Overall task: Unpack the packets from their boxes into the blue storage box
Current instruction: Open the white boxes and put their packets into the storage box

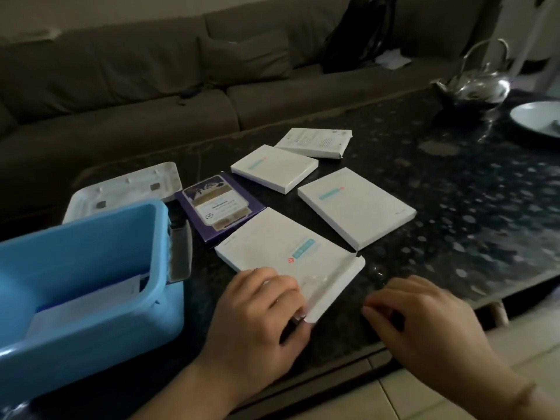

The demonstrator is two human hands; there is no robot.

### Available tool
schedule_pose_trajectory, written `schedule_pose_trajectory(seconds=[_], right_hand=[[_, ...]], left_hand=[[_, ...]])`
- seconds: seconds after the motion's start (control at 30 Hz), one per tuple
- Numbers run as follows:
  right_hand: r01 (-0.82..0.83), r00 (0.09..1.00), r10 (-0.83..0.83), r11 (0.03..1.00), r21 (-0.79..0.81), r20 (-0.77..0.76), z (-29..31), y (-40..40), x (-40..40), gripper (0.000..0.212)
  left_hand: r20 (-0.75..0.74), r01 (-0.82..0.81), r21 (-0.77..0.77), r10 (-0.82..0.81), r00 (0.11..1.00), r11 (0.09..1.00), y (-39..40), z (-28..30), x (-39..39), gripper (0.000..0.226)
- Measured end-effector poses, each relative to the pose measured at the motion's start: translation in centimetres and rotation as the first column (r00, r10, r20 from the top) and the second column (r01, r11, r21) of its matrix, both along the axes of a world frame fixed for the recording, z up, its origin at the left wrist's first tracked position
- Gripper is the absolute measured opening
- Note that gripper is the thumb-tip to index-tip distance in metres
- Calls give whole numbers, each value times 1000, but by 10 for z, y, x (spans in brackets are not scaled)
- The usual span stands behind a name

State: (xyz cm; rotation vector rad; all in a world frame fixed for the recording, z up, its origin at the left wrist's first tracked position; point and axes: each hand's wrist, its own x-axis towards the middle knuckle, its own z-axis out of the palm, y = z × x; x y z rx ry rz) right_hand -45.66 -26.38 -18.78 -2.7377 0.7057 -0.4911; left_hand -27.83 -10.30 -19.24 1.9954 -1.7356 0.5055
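Presently, item one: a flat white box (pixel 281 256) lying on the dark speckled bench (pixel 454 189), nearest the person, its end flap (pixel 336 286) folded open toward the bench edge. The left hand (pixel 257 316) rests on the box's near corner, fingers curled over it and gripping at the flap's base. The right hand (pixel 424 322) sits just beside the open flap, apart from it, fingers loosely bent and holding nothing.

Item two: a blue storage box (pixel 91 268), open, at the left of the bench, near the left hand. White packets (pixel 88 304) lie inside along its bottom; a grey latch (pixel 180 253) hangs on its right wall.

Item three: a white lid (pixel 121 189), upside down, lying behind the blue storage box.

Item four: a purple box (pixel 218 207) with a pale label, flat, touching the far corner of the first box and partly under it.

Items five to seven: three more white boxes. One (pixel 356 206) lies to the right, just beside the open flap's far corner; one (pixel 274 168) lies behind the purple box; the farthest (pixel 315 142), printed side up with small text, has one end slightly open.

Further off: a shiny metal kettle (pixel 478 80) and a white plate (pixel 536 121) at the bench's far right, well apart from the boxes. A brown sofa (pixel 136 86) stands behind the bench.
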Motion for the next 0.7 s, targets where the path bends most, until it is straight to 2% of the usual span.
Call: schedule_pose_trajectory(seconds=[0.17, 0.3, 0.47, 0.6, 0.7], right_hand=[[-103, 986, 116, 989, -110, 116, -12, 14, 17, 32], [-136, 967, 171, 974, -180, 190, -14, 21, 36, 37], [-152, 974, 196, 938, -313, 112, -12, 25, 52, 36], [-161, 969, 210, 936, -312, 130, -6, 27, 55, 30], [-171, 979, 190, 964, -206, 79, -4, 32, 53, 32]], left_hand=[[-84, -40, -133, 29, 996, 990, 1, 3, -1, 23], [-122, -66, -196, 43, 992, 978, 5, 12, 1, 28], [-112, -52, -264, 23, 993, 963, 6, 18, 1, 33], [-149, -60, -291, 17, 989, 955, 8, 21, 6, 28], [-123, -35, -272, 1, 992, 962, 8, 20, 4, 33]])
